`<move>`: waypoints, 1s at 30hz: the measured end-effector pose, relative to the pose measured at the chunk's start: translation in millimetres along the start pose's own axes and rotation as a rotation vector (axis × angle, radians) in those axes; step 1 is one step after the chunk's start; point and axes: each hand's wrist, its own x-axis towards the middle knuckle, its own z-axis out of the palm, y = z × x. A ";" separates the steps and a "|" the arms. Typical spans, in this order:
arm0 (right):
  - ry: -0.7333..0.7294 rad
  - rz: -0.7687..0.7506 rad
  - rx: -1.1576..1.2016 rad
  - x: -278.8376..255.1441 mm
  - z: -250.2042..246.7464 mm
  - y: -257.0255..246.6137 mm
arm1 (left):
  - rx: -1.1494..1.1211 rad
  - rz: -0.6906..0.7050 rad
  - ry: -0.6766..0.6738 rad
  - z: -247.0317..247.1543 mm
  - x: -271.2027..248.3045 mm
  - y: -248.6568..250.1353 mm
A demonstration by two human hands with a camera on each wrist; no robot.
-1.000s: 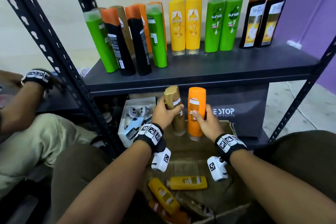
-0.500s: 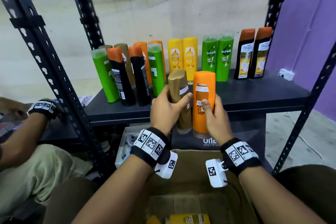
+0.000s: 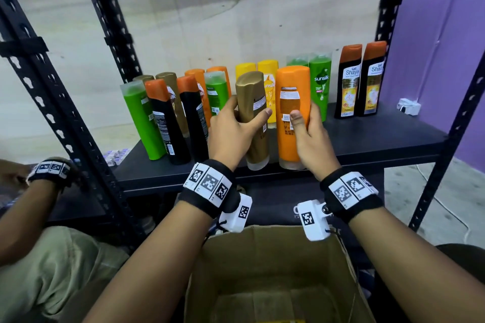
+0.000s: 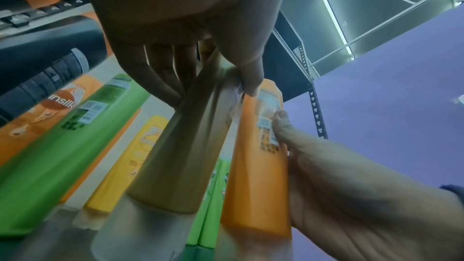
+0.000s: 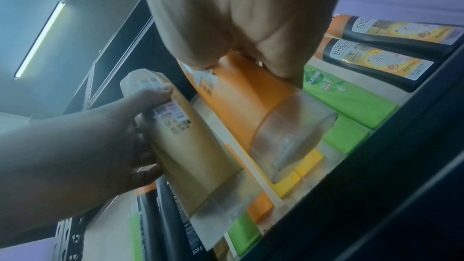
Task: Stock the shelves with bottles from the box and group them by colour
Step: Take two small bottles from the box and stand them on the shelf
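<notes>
Gold plastic bottle (image 3: 253,118) gripped in our left hand (image 3: 231,136), orange plastic bottle (image 3: 292,115) in our right hand (image 3: 313,143), both mid-frame above the black metal shelf (image 3: 380,139); we should seat each upright beside its matching colour at centre-left.

yellow bottles (image 3: 268,78): half hidden behind held bottles | cardboard box (image 3: 265,265): cut by bottom edge

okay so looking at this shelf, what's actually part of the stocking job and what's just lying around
Job: gold bottle in left hand; orange bottle in right hand; shelf; box.
Lying about: white adapter; another person's arm.
</notes>
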 end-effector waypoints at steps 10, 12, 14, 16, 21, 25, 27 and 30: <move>-0.001 0.078 0.006 17.1 15.4 16.1 | 0.008 -0.031 -0.034 20.3 12.4 -24.9; 0.001 0.080 0.006 18.2 17.8 19.3 | 0.024 -0.029 -0.017 23.0 13.0 -28.6; 0.006 0.068 0.003 18.0 19.9 21.7 | 0.030 -0.025 0.003 26.7 11.8 -32.7; 0.004 0.048 0.009 18.0 21.7 24.0 | 0.008 -0.034 0.011 32.5 8.7 -38.3; -0.003 0.018 -0.002 24.4 24.1 30.1 | -0.025 -0.052 0.033 47.9 4.8 -52.0; -0.027 0.038 -0.019 38.3 27.7 34.7 | -0.024 -0.066 0.017 54.1 16.9 -55.4; -0.047 0.041 -0.043 46.0 29.4 36.6 | -0.003 -0.083 0.017 56.4 23.3 -55.6; -0.067 0.035 -0.103 56.7 30.2 38.5 | 0.052 -0.110 0.016 59.0 31.5 -56.6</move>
